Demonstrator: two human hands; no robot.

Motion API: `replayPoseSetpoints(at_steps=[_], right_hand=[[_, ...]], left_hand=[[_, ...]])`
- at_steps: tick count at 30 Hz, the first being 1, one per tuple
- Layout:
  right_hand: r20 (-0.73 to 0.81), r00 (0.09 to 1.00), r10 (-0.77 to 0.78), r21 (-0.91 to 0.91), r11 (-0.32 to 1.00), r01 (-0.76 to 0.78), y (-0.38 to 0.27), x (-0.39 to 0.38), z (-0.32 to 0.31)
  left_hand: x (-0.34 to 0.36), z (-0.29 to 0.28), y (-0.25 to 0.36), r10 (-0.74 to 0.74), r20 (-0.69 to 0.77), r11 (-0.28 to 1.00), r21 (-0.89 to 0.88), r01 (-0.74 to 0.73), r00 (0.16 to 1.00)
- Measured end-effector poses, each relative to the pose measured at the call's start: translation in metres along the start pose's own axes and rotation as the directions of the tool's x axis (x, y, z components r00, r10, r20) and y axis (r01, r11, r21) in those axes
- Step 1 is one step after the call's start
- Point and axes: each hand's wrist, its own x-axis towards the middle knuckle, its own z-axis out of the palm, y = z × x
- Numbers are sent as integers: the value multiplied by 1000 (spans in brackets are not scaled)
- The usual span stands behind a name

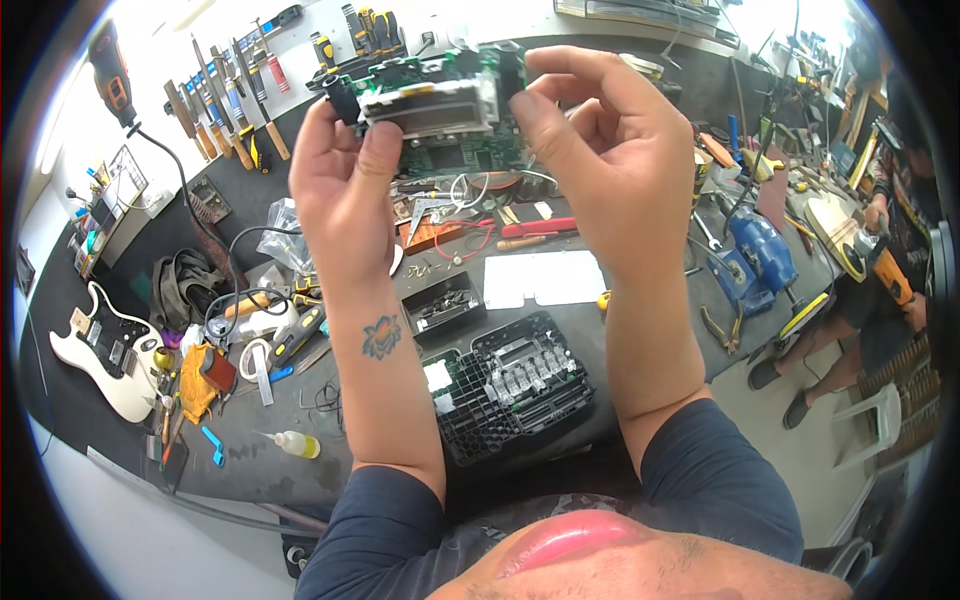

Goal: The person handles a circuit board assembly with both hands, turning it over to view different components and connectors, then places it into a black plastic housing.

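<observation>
Between my two hands, raised over the bench, is a green circuit board (445, 156) with a small rectangular display in a pale frame. My left hand (340, 190) grips its left end, the thumb pressing on the front below the display. The right end is pinched by my right hand (625, 150), thumb in front and index finger over the top; its other fingers curl behind. Below my forearms lies a black plastic housing (465, 425) with a honeycomb grid and a row of clear parts. A black box (420, 325) of small parts stands just beyond it, beside a white plate (545, 280).
To the left are a white electric guitar (115, 355), a dropper bottle (297, 444) of yellow liquid and a yellow glove (199, 385). A blue bench vise (762, 248) stands right, near pliers (722, 328). Another person holds an orange power tool (890, 275) at far right.
</observation>
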Motion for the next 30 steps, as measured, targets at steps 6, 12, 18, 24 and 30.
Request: replayPoseSetpoints(at_steps=[6, 12, 18, 24, 30], right_hand=[[-17, 999, -35, 232, 972, 38, 26, 5, 2], [2, 999, -48, 168, 985, 47, 23, 4, 1], [80, 996, -46, 100, 994, 38, 17, 2, -3], [3, 997, -77, 203, 976, 74, 22, 3, 3], [-8, 996, -89, 218, 972, 89, 22, 3, 3]], left_hand=[[-14, 31, 23, 321, -10, 862, 417, -288, 947], [-17, 32, 32, 380, 78, 773, 521, -363, 922], [-18, 31, 31, 392, 107, 758, 525, -387, 914], [-19, 29, 27, 389, 10, 807, 479, -346, 921], [-17, 27, 25, 398, 47, 803, 465, -373, 916]])
